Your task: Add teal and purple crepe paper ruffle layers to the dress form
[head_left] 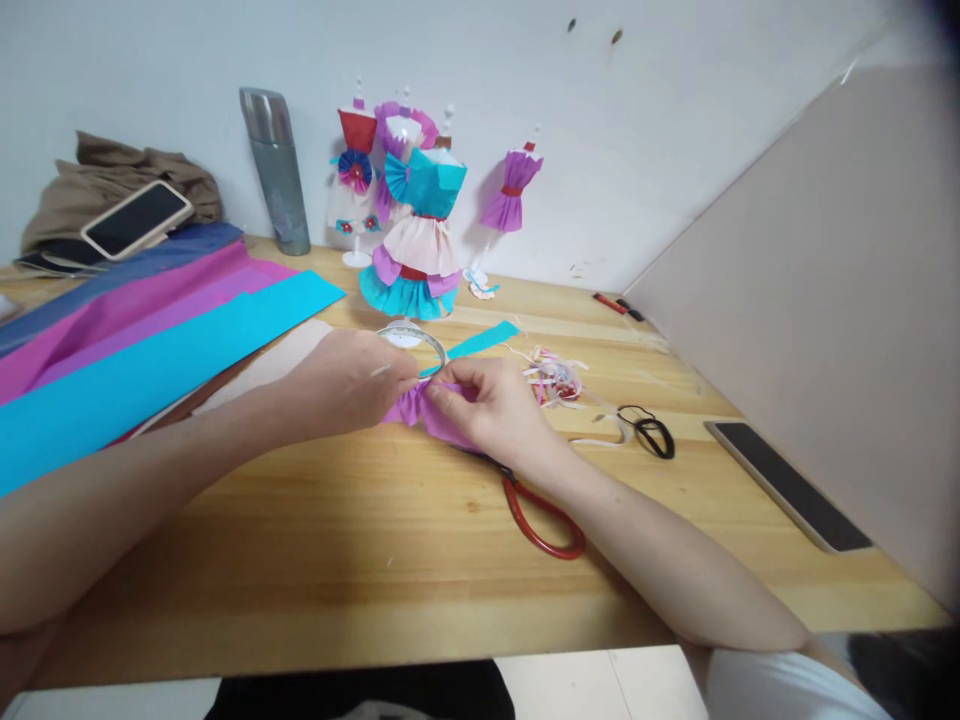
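Note:
Both my hands pinch the upper edge of a gathered purple crepe paper strip (420, 408) above the wooden table. My left hand (352, 375) is closed on its left end, with a small pale stick-like bit showing at the fingers. Thumb and forefinger of my right hand (499, 410) press the ruffled edge a little further right. Just behind the fingertips stands a curved band with printed marks (436, 346), perhaps a tape roll. Scissors with red handles (559, 552) lie under my right wrist, their blades mostly hidden. A narrow turquoise strip (484, 339) lies beyond.
Small dress forms in paper dresses (435, 190) stand at the back, near a grey bottle (277, 175). Coloured paper sheets (187, 345) cover the left. Paper scraps (555, 378), black hair ties (655, 437) and a dark flat device (787, 485) lie right, beside a partition (825, 300).

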The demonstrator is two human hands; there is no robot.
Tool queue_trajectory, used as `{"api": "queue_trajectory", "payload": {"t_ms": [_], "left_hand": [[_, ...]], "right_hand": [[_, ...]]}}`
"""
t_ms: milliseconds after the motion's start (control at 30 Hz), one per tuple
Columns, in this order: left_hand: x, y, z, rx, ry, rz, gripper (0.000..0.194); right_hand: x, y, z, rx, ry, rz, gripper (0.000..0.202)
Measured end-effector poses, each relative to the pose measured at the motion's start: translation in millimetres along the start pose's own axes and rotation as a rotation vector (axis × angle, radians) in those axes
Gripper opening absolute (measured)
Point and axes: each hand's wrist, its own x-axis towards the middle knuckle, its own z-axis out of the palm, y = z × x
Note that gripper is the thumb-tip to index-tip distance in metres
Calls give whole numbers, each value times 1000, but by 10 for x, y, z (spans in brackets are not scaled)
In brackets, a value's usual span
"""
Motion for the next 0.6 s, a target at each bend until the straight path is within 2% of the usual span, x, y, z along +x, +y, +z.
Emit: {"api": "queue_trajectory", "payload": {"t_ms": [67, 167, 233, 333, 433, 600], "left_hand": [[6, 16, -9, 17, -51, -5, 25], [18, 7, 56, 34, -45, 7, 24], [18, -14, 139, 37, -4, 21, 24], [-6, -34, 249, 53, 148, 63, 23], [-44, -24, 278, 77, 257, 79, 23], [-79, -16, 220, 51, 212, 69, 23]], "right_hand": [[-9, -17, -7, -43, -9, -7, 20], [-31, -61, -17, -107, -40, -7, 19], [-46, -92, -20, -147, -66, 6, 19], [-69, -117, -15, -205, -101, 12, 18], [-83, -112, -7, -252, -112, 5, 17], [-64, -94, -21, -228, -78, 9, 14]]}}
